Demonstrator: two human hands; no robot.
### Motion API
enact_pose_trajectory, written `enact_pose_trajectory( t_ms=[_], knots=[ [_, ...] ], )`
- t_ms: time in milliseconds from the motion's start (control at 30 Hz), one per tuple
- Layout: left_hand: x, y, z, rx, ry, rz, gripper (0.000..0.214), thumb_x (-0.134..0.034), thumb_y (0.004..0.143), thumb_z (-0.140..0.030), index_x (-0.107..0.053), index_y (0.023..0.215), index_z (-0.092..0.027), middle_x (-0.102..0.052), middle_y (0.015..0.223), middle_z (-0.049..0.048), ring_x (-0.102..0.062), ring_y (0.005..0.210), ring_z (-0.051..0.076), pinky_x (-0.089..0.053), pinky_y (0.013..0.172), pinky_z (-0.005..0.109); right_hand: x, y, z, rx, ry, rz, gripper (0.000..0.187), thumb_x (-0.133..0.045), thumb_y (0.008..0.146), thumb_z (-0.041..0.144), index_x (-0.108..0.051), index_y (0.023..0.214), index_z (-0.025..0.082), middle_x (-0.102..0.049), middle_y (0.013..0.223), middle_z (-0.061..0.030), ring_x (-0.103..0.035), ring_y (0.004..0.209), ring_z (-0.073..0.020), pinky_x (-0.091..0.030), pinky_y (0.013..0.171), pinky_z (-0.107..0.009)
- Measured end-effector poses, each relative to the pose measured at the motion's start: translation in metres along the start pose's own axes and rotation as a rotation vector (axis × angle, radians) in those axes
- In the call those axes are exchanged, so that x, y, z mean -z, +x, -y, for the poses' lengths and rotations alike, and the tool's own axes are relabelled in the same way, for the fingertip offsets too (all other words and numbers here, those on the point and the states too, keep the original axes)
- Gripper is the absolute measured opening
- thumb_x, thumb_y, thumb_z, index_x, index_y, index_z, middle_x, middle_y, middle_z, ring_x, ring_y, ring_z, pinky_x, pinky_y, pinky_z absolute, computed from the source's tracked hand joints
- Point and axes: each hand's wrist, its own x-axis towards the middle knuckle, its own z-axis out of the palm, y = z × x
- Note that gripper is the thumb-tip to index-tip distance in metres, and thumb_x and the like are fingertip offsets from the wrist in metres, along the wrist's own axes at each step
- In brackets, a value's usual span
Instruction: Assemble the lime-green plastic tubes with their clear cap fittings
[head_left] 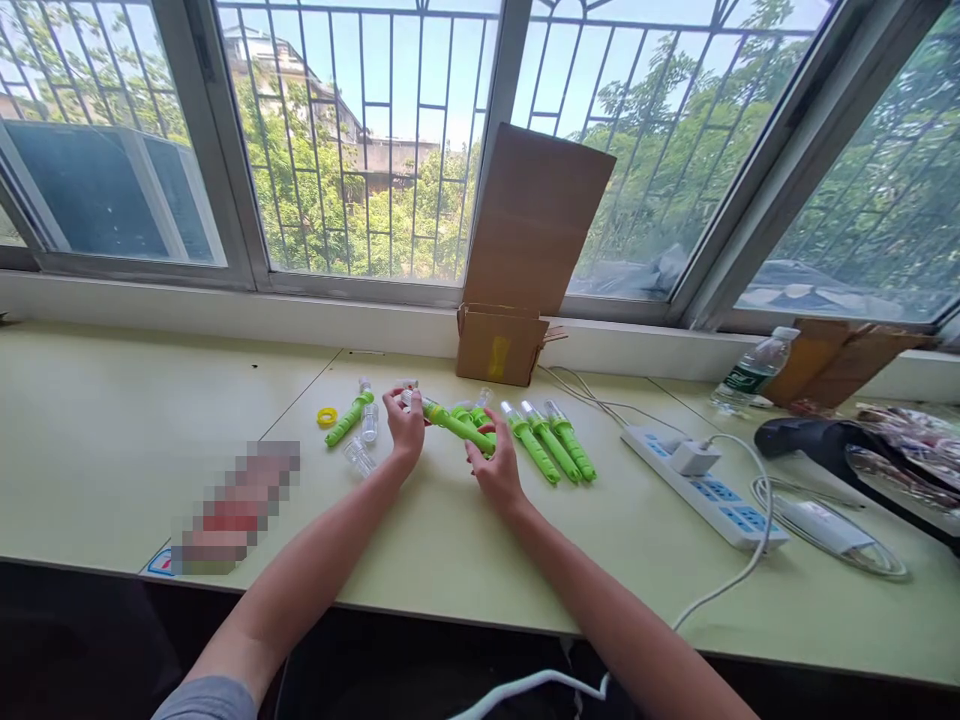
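My left hand [406, 424] and my right hand [493, 468] hold one green stick with a clear cap [452, 423] between them, just above the pale green table [112, 440]. The left fingers pinch its clear end, the right fingers grip its lower green end. Right of my hands three more green sticks [551, 440] lie side by side. To the left lie another green stick [348, 418], a yellow ring [327, 417] and two loose clear caps [364, 440].
An open cardboard box [501, 345] stands at the window sill behind the sticks. A white power strip [705, 490] with cables lies to the right, past it a water bottle [752, 372] and a dark device [832, 445]. A blurred patch covers something at the table's front left.
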Motion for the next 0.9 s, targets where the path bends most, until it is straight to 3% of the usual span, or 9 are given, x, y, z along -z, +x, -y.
enact_pose_trajectory(
  t_ms=[100, 200, 267, 400, 467, 567, 767, 900],
  knots=[
    [0.0006, -0.0002, -0.0009, 0.004, -0.007, 0.001, 0.037, -0.061, 0.083, -0.039, -0.043, 0.109, -0.022, -0.060, 0.088, 0.0034, -0.063, 0.066, 0.013, -0.053, 0.048, 0.023, 0.0000, 0.0015, 0.0000, -0.161, 0.115, 0.029, 0.062, -0.060, 0.081, 0.044, -0.045, 0.136, 0.019, -0.061, 0.099, -0.0074, -0.057, 0.051, -0.0106, -0.048, 0.042, -0.024],
    [0.0004, -0.0014, -0.0019, -0.012, 0.008, 0.016, 0.037, -0.061, 0.083, -0.040, -0.042, 0.110, -0.022, -0.061, 0.090, 0.0042, -0.063, 0.067, 0.013, -0.053, 0.047, 0.022, -0.0004, 0.0040, -0.0012, -0.326, 0.180, 0.070, 0.065, -0.049, 0.086, 0.053, -0.042, 0.139, 0.014, -0.065, 0.078, -0.0041, -0.051, 0.038, -0.0103, -0.042, 0.035, -0.023],
    [0.0000, -0.0023, -0.0024, -0.021, 0.024, 0.024, 0.038, -0.061, 0.082, -0.039, -0.042, 0.110, -0.022, -0.061, 0.091, 0.0042, -0.062, 0.066, 0.013, -0.054, 0.048, 0.022, -0.0009, 0.0046, -0.0017, -0.382, 0.197, 0.085, 0.065, -0.044, 0.088, 0.053, -0.040, 0.139, 0.014, -0.065, 0.077, -0.0043, -0.049, 0.035, -0.0100, -0.040, 0.032, -0.023],
    [-0.0005, -0.0030, -0.0032, -0.018, 0.025, 0.020, 0.038, -0.060, 0.082, -0.040, -0.041, 0.110, -0.023, -0.061, 0.091, 0.0036, -0.062, 0.065, 0.013, -0.054, 0.048, 0.024, -0.0010, 0.0029, 0.0012, -0.340, 0.213, 0.062, 0.068, -0.058, 0.079, 0.046, -0.039, 0.139, 0.022, -0.060, 0.109, -0.0092, -0.055, 0.044, -0.0085, -0.044, 0.033, -0.022],
    [-0.0003, -0.0027, -0.0036, -0.014, 0.014, 0.018, 0.038, -0.060, 0.082, -0.041, -0.041, 0.110, -0.023, -0.060, 0.092, 0.0038, -0.063, 0.066, 0.013, -0.054, 0.048, 0.025, -0.0006, 0.0022, 0.0037, -0.317, 0.230, 0.064, 0.072, -0.063, 0.074, 0.043, -0.038, 0.139, 0.025, -0.056, 0.114, -0.0091, -0.057, 0.049, -0.0086, -0.046, 0.034, -0.021],
    [0.0003, -0.0022, -0.0045, -0.007, 0.014, 0.003, 0.039, -0.061, 0.082, -0.041, -0.041, 0.110, -0.023, -0.060, 0.091, 0.0037, -0.063, 0.066, 0.013, -0.054, 0.048, 0.024, -0.0002, 0.0028, 0.0053, -0.338, 0.253, 0.071, 0.074, -0.064, 0.073, 0.043, -0.038, 0.139, 0.023, -0.057, 0.109, -0.0081, -0.055, 0.045, -0.0075, -0.046, 0.034, -0.021],
    [0.0012, -0.0024, -0.0053, -0.024, 0.047, 0.001, 0.039, -0.063, 0.082, -0.040, -0.042, 0.109, -0.021, -0.060, 0.088, 0.0032, -0.061, 0.060, 0.012, -0.052, 0.045, 0.022, -0.0023, 0.0041, 0.0020, -0.448, 0.344, 0.123, 0.069, -0.055, 0.081, 0.052, -0.039, 0.139, 0.017, -0.062, 0.075, -0.0014, -0.047, 0.035, -0.0081, -0.039, 0.029, -0.020],
    [0.0009, -0.0034, -0.0046, -0.020, 0.037, 0.018, 0.039, -0.061, 0.083, -0.040, -0.042, 0.111, -0.022, -0.060, 0.087, 0.0032, -0.061, 0.061, 0.012, -0.052, 0.046, 0.022, -0.0023, 0.0031, 0.0038, -0.422, 0.287, 0.096, 0.065, -0.060, 0.078, 0.051, -0.045, 0.133, 0.019, -0.062, 0.090, -0.0052, -0.050, 0.038, -0.0075, -0.041, 0.030, -0.021]
  ],
)
